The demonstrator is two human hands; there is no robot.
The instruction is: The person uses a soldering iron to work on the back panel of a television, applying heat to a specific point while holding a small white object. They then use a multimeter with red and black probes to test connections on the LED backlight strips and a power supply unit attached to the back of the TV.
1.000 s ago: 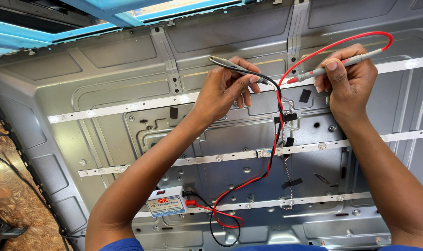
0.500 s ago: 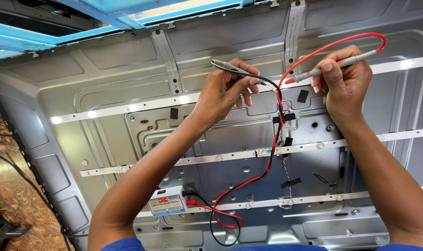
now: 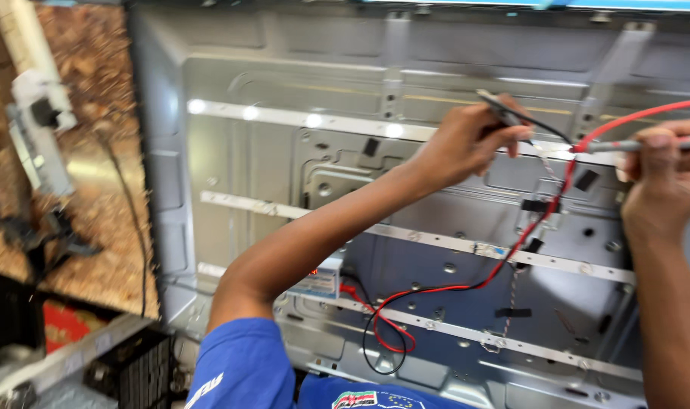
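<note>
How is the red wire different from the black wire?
The red wire runs up to the probe in the right hand; the black wire goes to the probe in the left hand. High up, the red wire arcs rightward, the black wire slants left. Both are thin and trail down over the grey metal panel to a loop.

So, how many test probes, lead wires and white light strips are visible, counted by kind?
Grey pen-shaped test probes, one in each hand: 2
Lead wires, one red and one black: 2
Long white light strips on the metal panel: 3
Total: 7
</note>
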